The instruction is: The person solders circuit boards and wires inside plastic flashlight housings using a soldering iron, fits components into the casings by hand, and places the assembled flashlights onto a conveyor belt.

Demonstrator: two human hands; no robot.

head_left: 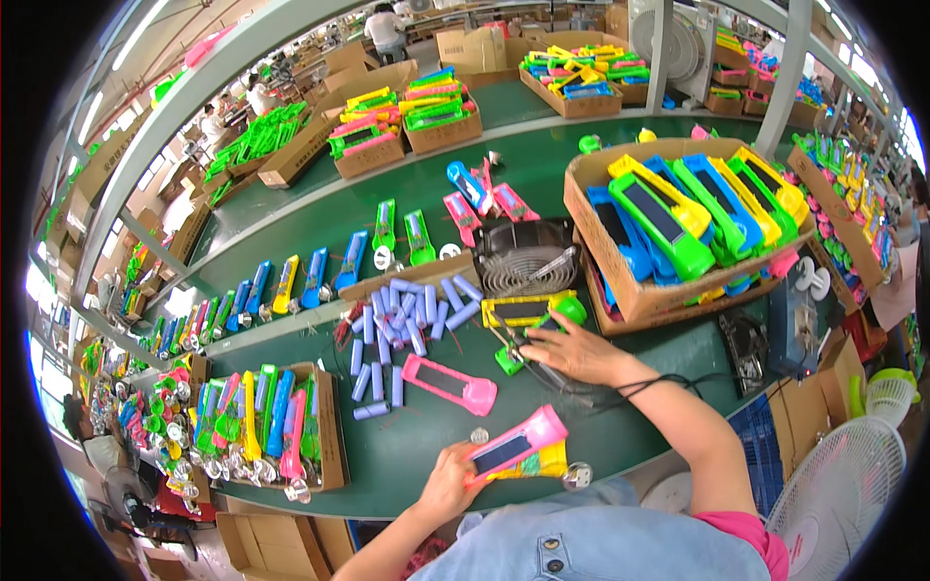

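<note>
My left hand [449,482] grips one end of a pink plastic housing [544,426] with a dark rectangular panel set in it. Beneath that housing is a yellow part [542,459], and a round silvery piece [577,475] sits beside it. My right hand [579,351] reaches farther out, fingers bent and closed, next to a green plastic piece [570,310] and a thin dark tool with a cable; what the fingers hold is unclear. Between the hands lies an empty pink frame [474,395]. A yellow frame [513,310] lies beyond my right hand.
Lilac cylindrical cells [415,336] with red wires are piled left of centre. A cardboard box [620,290] of coloured housings stands at right, another box [334,455] at left. Behind are a black fan [526,259] and the green conveyor [339,208]. Black cables cross my right wrist.
</note>
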